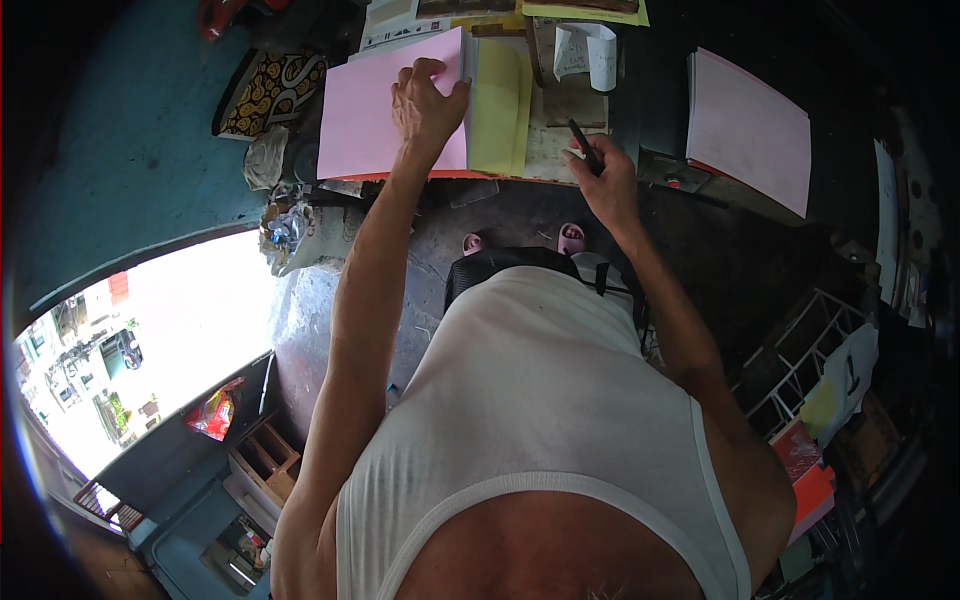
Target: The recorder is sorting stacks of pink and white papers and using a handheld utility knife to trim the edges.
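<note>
A stack of pink paper sheets [360,115] lies at the front of the worktop, left of centre. On its right edge rests my left hand [425,105], fingers bent and thumb apart, gripping nothing that I can see. Yellow sheets [497,105] lie against the right side of that stack. In my right hand [607,178] is a black pen [584,145], tilted up and to the left, over the worktop's front edge. A curled white paper slip [588,58] with writing sits beyond the pen.
Another pink-topped paper stack [750,130] lies to the right. A black bag with a yellow pattern [268,95] and crumpled plastic [288,228] are at the left. Below right stands a white wire rack [800,345]. Bright daylight enters through an opening at the left.
</note>
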Demonstrator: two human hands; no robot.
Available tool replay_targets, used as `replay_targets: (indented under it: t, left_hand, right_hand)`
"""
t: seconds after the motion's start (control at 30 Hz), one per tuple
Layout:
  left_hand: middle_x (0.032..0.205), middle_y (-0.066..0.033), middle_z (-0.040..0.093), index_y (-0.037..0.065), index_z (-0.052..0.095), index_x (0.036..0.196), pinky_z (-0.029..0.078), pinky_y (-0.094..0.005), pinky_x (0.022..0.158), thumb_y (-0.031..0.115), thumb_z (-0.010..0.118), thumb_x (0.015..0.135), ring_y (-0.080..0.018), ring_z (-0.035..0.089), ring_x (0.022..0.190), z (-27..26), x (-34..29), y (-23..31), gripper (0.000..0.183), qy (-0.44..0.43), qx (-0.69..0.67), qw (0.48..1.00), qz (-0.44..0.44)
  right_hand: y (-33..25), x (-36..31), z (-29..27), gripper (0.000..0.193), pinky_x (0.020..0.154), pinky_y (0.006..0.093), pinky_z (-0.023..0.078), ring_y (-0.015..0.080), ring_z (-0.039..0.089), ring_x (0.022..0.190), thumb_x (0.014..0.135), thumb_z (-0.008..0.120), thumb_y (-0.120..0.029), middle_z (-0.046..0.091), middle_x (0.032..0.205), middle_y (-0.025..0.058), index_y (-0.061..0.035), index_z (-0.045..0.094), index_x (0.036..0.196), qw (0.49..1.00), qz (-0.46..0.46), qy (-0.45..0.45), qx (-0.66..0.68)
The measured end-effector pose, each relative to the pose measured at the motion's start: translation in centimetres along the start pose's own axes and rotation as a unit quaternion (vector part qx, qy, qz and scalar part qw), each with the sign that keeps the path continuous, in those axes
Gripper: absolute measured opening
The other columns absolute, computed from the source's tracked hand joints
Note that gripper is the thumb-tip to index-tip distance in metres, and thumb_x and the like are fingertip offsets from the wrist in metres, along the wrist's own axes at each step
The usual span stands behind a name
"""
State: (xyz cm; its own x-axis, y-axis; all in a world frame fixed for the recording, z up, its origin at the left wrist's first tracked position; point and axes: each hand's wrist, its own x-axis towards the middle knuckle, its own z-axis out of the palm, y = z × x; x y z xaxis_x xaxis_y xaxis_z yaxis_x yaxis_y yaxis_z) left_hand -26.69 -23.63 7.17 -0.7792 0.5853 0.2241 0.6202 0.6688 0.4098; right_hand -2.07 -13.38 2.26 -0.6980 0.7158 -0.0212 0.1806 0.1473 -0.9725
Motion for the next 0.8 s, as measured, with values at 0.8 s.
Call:
replay_targets:
  t: [0.8]
  left_hand:
    - [0.104,-0.0183,0.064,0.006,0.059,0.106,0.053,-0.0474,0.08,0.024,0.072,0.069,-0.0353,0.068,0.09,-2.4,-0.1,-0.4,0.043,0.058,-0.076,0.994,0.062]
  right_hand:
    - [-1.9,0.8,3.1,0.024,0.065,0.0292,0.047,0.0118,0.058,0.068,0.094,0.061,-0.011,0.065,0.08,0.0059,-0.002,0.066,0.115,0.972,-0.021,-0.227,-0.053]
